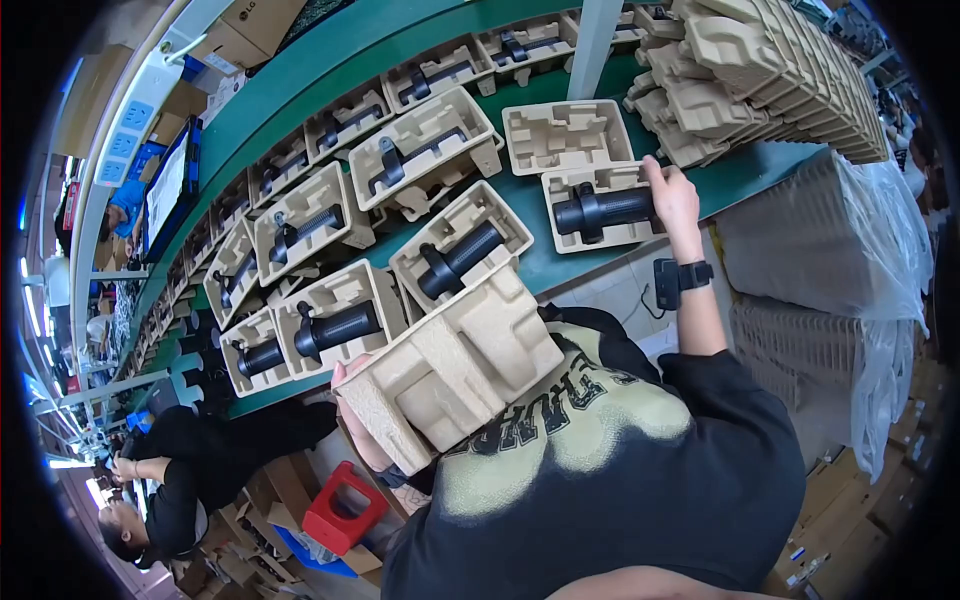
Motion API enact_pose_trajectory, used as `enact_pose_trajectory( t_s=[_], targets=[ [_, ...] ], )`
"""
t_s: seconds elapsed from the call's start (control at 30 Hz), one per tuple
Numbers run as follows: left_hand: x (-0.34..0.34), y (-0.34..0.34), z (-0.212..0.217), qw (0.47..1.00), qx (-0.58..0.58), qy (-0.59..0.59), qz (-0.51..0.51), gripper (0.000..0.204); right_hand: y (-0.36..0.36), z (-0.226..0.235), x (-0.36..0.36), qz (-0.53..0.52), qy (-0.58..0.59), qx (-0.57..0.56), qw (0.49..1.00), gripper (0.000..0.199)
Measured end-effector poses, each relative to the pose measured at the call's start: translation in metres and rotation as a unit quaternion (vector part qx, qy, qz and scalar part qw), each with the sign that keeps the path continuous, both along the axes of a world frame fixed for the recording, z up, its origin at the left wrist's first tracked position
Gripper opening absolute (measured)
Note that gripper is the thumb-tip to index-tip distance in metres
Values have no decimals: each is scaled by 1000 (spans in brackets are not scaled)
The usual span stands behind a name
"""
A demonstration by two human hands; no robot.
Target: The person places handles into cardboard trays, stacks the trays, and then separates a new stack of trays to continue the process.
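Observation:
My left hand (362,430) grips one end of an empty beige moulded-pulp tray (465,365), tilted in front of my chest. Part of that hand is hidden behind the tray. At the bench edge my right hand (675,198) closes on the right end of another pulp tray (628,235). In this one lies a black ribbed cylindrical device (603,209) with a clamp-like collar. Just behind it, an empty pulp tray (567,138) touches its far edge. Left of it, a further tray (512,213) holds a similar black cylinder (462,258).
Several filled trays (330,280) crowd the green bench (430,40) to the left. A tall stack of nested pulp trays (770,80) stands at the far right, beside plastic-wrapped stacks (830,240). A metal post (594,50) rises behind. A person (180,480) works at lower left, near a red bin (343,508).

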State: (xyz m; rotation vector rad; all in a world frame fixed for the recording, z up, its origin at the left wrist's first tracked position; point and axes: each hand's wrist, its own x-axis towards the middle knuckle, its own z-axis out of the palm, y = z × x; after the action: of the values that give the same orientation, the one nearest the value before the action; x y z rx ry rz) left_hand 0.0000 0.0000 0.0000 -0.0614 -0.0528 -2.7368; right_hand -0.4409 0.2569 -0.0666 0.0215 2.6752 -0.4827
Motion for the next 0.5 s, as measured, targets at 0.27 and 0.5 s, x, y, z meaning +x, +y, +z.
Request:
enact_pose_trajectory(
  t_s=[0.27, 0.5],
  targets=[
    [-15, 41, 59, 868, -304, -325, 219, 62, -37, -43, 68, 323, 219, -228, 892, 44],
    [-31, -24, 95, 614, -758, -219, -3, 34, -53, -76, 82, 339, 296, -80, 889, 69]
  ],
)
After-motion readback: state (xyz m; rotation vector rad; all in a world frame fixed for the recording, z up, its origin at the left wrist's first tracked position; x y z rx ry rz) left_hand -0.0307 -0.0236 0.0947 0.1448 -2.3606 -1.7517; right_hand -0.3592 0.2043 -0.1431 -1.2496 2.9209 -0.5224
